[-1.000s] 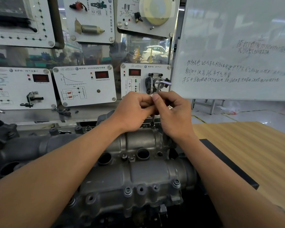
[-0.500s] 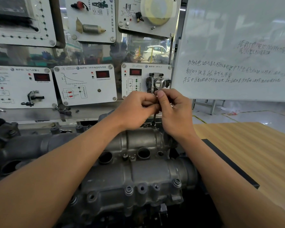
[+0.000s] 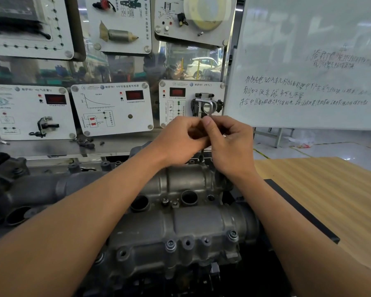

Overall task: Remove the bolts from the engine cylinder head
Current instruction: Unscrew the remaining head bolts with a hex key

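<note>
Grey metal, the cylinder head lies below us, a thin key upright in a bolt at its far edge. Our left hand and right hand still pinch that key with curled fingers, barely shifted. Wooden table at right; whiteboard and instrument panels behind.

L hand & R hand both bare. L forearm & R forearm bare right up to the frame edge. Both look broad nr the camera and narrow twd the wrists. Knuckles & tendons show on back of R hand.
</note>
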`<state>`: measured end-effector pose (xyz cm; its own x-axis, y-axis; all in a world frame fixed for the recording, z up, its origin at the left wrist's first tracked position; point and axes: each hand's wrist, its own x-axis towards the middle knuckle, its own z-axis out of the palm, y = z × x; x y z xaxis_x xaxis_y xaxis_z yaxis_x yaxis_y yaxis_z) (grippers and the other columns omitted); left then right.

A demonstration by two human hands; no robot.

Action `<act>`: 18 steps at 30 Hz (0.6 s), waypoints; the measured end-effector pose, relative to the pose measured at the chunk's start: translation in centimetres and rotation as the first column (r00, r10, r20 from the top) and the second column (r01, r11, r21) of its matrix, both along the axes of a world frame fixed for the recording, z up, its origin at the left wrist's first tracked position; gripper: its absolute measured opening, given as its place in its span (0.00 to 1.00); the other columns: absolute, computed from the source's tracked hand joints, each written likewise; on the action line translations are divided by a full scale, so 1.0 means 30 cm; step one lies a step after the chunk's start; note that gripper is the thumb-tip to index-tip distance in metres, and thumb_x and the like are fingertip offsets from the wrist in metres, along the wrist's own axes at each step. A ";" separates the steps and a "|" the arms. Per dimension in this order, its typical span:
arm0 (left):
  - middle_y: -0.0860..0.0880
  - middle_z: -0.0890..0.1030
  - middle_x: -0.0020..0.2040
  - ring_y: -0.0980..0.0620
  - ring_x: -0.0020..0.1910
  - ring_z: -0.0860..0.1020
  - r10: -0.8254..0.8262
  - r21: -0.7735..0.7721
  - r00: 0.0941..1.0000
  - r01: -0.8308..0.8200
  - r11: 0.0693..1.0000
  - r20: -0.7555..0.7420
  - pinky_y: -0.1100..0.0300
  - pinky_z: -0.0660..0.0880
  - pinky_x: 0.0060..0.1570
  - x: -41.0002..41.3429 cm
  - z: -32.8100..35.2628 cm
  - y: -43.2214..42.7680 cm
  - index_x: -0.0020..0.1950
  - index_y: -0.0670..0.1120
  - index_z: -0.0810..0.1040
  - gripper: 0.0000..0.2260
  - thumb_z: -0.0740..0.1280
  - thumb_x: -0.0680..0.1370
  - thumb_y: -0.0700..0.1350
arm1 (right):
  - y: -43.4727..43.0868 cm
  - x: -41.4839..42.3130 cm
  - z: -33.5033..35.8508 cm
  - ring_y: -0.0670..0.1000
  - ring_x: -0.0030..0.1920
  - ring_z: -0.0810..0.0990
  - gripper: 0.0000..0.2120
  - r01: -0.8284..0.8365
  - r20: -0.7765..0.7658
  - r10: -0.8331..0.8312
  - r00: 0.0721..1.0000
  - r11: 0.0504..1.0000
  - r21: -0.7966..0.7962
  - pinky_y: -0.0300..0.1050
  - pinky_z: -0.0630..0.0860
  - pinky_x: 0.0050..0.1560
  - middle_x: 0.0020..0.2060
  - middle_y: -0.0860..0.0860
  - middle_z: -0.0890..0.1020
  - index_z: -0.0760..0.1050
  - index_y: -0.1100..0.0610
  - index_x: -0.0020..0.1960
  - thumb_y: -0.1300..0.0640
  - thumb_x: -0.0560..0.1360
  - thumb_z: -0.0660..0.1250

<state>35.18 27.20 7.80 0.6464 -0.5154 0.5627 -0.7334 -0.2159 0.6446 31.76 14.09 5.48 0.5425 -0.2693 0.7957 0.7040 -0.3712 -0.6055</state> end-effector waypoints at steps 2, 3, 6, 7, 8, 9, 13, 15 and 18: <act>0.44 0.86 0.49 0.47 0.52 0.84 -0.049 0.055 0.997 0.052 0.997 -0.051 0.48 0.79 0.58 0.003 0.004 0.011 0.55 0.43 0.84 0.08 0.69 0.78 0.36 | -0.005 -0.005 -0.004 0.46 0.40 0.82 0.09 0.019 -0.008 -0.020 1.000 0.997 -0.078 0.42 0.78 0.42 0.37 0.51 0.84 0.82 0.57 0.46 0.60 0.80 0.65; 0.43 0.86 0.49 0.46 0.53 0.84 -0.054 0.067 0.997 0.058 0.996 -0.056 0.47 0.79 0.59 0.005 0.003 0.014 0.54 0.43 0.84 0.08 0.68 0.78 0.36 | -0.006 -0.006 -0.006 0.48 0.39 0.80 0.10 0.033 -0.015 -0.034 0.999 0.994 -0.107 0.45 0.77 0.42 0.37 0.53 0.83 0.82 0.59 0.45 0.59 0.81 0.63; 0.49 0.87 0.45 0.56 0.48 0.85 -0.021 0.047 0.999 0.022 0.999 -0.032 0.59 0.80 0.54 0.008 0.000 0.018 0.52 0.44 0.85 0.07 0.70 0.78 0.36 | -0.004 -0.008 -0.005 0.48 0.38 0.79 0.11 0.040 -0.029 -0.043 0.999 0.993 -0.109 0.40 0.75 0.40 0.36 0.54 0.82 0.81 0.61 0.46 0.58 0.81 0.63; 0.52 0.87 0.44 0.59 0.45 0.85 0.002 0.036 1.000 -0.002 0.999 -0.009 0.64 0.80 0.51 0.007 0.000 0.015 0.52 0.45 0.85 0.06 0.71 0.77 0.37 | 0.000 -0.009 -0.002 0.46 0.38 0.79 0.10 0.026 -0.031 -0.029 0.999 0.997 -0.077 0.37 0.75 0.40 0.36 0.54 0.83 0.82 0.60 0.46 0.58 0.80 0.65; 0.54 0.87 0.43 0.61 0.44 0.85 0.030 0.023 0.999 -0.031 0.999 0.020 0.67 0.79 0.48 0.004 0.000 0.010 0.50 0.47 0.85 0.05 0.72 0.76 0.39 | 0.002 -0.009 0.003 0.46 0.38 0.79 0.07 0.017 -0.031 -0.018 0.999 0.999 -0.038 0.35 0.76 0.41 0.35 0.55 0.83 0.83 0.59 0.46 0.57 0.79 0.68; 0.55 0.86 0.42 0.62 0.42 0.84 0.060 0.008 0.997 -0.061 0.998 0.054 0.67 0.79 0.45 0.000 -0.001 0.004 0.49 0.50 0.85 0.05 0.74 0.76 0.41 | 0.005 -0.008 0.007 0.45 0.37 0.80 0.05 0.021 -0.030 -0.021 0.999 1.000 0.001 0.35 0.76 0.41 0.34 0.55 0.83 0.84 0.58 0.46 0.57 0.77 0.71; 0.55 0.84 0.40 0.58 0.39 0.81 0.156 -0.053 0.976 -0.150 0.987 0.149 0.61 0.78 0.42 -0.011 -0.014 -0.014 0.49 0.51 0.84 0.06 0.76 0.73 0.43 | 0.009 -0.007 0.012 0.47 0.40 0.85 0.04 0.056 -0.022 -0.055 0.998 0.997 0.054 0.38 0.79 0.43 0.37 0.50 0.86 0.85 0.58 0.46 0.57 0.74 0.75; 0.51 0.85 0.44 0.54 0.44 0.83 0.148 -0.018 0.980 -0.147 0.989 0.131 0.54 0.81 0.47 -0.008 -0.009 -0.009 0.53 0.47 0.84 0.08 0.74 0.74 0.42 | 0.008 -0.010 0.010 0.47 0.42 0.85 0.04 0.057 -0.010 -0.057 0.998 0.998 0.015 0.38 0.79 0.44 0.39 0.50 0.86 0.85 0.59 0.47 0.58 0.76 0.72; 0.49 0.86 0.48 0.54 0.50 0.85 0.002 0.030 1.000 -0.002 1.000 0.002 0.55 0.80 0.55 -0.006 0.004 0.010 0.56 0.45 0.83 0.08 0.69 0.78 0.38 | 0.004 -0.020 0.008 0.48 0.44 0.83 0.08 0.088 -0.002 -0.088 0.996 0.991 -0.102 0.38 0.77 0.44 0.41 0.51 0.85 0.84 0.60 0.48 0.59 0.80 0.66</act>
<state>35.00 27.49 7.90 0.6465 -0.5308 0.5481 -0.7340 -0.2368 0.6365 31.18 14.22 5.72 0.5256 -0.2339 0.8180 0.6620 -0.4914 -0.5659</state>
